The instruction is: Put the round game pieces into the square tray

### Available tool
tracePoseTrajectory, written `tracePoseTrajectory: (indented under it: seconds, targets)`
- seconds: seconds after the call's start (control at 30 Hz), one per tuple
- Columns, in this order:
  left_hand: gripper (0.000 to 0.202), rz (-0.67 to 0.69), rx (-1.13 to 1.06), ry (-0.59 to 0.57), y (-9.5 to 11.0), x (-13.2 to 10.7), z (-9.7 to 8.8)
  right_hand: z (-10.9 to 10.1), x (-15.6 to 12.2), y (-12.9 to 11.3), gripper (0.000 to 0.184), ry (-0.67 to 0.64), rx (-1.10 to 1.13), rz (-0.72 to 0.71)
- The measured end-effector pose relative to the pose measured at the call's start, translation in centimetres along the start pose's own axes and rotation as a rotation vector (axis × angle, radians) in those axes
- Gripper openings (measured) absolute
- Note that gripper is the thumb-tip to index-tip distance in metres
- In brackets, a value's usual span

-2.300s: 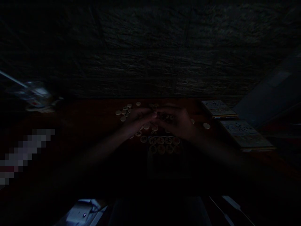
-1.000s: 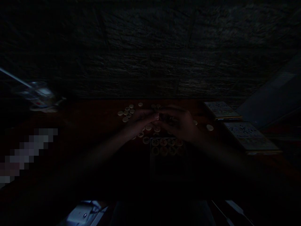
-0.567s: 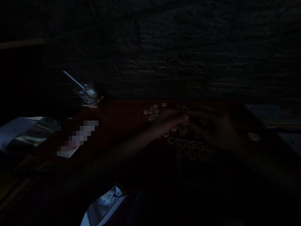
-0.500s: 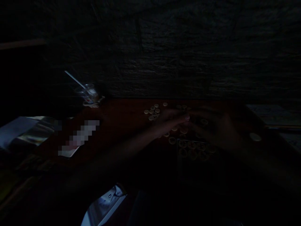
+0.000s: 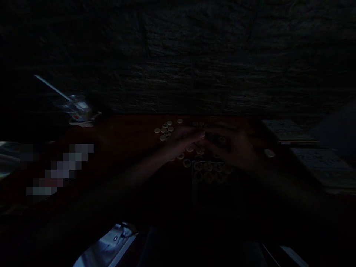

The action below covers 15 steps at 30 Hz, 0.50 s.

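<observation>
- Light running very low; details near the tray's shaded side are sinking into black.
- Shallow square tray (image 5: 193, 193) serving as landmark, lying on the red-brown table (image 5: 128, 135); its near half is going too dark to read.
- Inside the tray, along its far edge, marked discs (image 5: 208, 166) are lying flat in two rows, some showing red characters, others dark.
- Left hand (image 5: 180, 142) hovering or resting just beyond the tray, toward its left; fingers half curling, thumb reaching across toward the other hand. Whether it is gripping a disc, I am not managing to tell.
- Right hand (image 5: 236, 144) arching beyond the tray's right side, thumb and fingers bending toward the left thumb, a gap showing between them. Fingertips are meeting or nearly meeting the left hand's; anything pinched there is staying unreadable.
- Loose discs (image 5: 163, 130) lying clustered beyond the tray to its left; others are scattering between the hands and the tray, one sitting just beside its far left corner.
- Lone pale disc (image 5: 269, 152) lying right of the tray, apart from the rest.
- Two flat printed boxes (image 5: 322, 167) lying farther right of the tray.
- Clear cup (image 5: 80, 107) with straw (image 5: 51, 86) standing far left, beyond the tray.
- Rough stone wall (image 5: 172, 70) rising beyond the tray.
</observation>
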<state>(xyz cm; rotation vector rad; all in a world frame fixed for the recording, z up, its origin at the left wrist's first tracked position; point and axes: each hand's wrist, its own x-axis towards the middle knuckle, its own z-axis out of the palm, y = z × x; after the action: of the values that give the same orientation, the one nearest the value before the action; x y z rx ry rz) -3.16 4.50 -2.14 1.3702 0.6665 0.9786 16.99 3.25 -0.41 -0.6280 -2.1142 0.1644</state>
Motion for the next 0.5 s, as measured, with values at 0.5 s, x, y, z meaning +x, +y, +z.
tracePoseTrajectory:
  seconds: [0.5]
  targets:
    - [0.032,-0.002,0.020,0.018,0.24,-0.28,0.09,0.25,-0.05,0.21,0.024,-0.012,0.023,0.004]
